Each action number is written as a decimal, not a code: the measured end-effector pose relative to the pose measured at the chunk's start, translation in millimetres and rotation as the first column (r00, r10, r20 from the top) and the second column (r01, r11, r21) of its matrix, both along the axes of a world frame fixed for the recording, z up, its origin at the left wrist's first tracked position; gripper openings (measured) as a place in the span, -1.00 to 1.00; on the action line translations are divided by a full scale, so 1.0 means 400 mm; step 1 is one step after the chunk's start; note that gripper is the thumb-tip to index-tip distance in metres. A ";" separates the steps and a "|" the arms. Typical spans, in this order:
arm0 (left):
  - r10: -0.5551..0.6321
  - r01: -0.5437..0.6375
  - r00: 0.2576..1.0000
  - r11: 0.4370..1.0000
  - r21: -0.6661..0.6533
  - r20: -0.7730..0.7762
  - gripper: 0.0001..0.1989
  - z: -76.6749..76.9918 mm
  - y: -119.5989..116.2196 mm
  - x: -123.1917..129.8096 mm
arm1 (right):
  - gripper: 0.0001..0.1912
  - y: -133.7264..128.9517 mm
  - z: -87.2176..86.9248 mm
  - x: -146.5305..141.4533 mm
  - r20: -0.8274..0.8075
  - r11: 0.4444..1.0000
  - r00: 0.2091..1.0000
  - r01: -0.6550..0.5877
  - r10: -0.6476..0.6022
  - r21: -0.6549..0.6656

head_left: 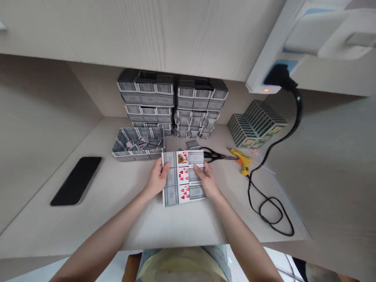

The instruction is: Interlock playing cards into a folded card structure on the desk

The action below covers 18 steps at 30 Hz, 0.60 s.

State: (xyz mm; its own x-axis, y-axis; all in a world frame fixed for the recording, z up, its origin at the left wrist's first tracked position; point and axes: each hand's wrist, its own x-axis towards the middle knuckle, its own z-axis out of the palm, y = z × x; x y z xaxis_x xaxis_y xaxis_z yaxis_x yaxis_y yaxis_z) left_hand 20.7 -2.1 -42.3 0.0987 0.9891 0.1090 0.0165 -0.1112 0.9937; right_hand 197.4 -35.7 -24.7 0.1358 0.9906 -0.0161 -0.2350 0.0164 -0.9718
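Note:
A panel of joined playing cards [170, 194] is held up between my two hands over the desk. Two of its columns show patterned grey backs, and the middle column shows red heart faces. My left hand [156, 178] grips the left edge, thumb on the front. On the opposite edge, my right hand [209, 182] pinches the panel the same way. Just behind the panel lie black scissors [216, 155] and a small stack of cards [193, 144]. An open box made of cards [138, 156] with loose cards inside stands behind my left hand.
Stacked card boxes [147, 92] rise at the back, with another stack [195, 103] beside them. A yellow glue gun [244, 161] lies on the right, its black cable [268, 199] looping to a power strip [261, 80]. Green striped boxes [255, 123] sit back right; a phone [76, 181] lies left.

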 end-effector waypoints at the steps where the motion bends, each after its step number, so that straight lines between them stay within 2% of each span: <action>1: -0.001 0.002 1.000 1.000 0.007 -0.008 -0.69 0.000 0.000 -0.001 | -0.62 0.000 -0.001 0.000 0.001 1.000 1.000 -0.002 0.002 -0.002; 4: -0.020 0.021 1.000 1.000 0.022 -0.014 -0.73 0.004 0.000 -0.001 | -0.63 0.001 -0.003 0.003 0.044 1.000 0.999 0.013 -0.013 -0.004; 8: -0.061 0.061 0.998 0.998 0.002 -0.001 -0.76 0.016 -0.001 0.001 | -0.68 0.003 -0.005 0.012 0.202 0.999 0.978 0.052 -0.053 0.007; 18: -0.087 0.090 0.995 0.993 -0.074 0.043 -0.72 0.015 0.006 0.002 | -0.67 0.007 -0.015 0.021 0.321 1.000 0.947 -0.020 0.021 -0.004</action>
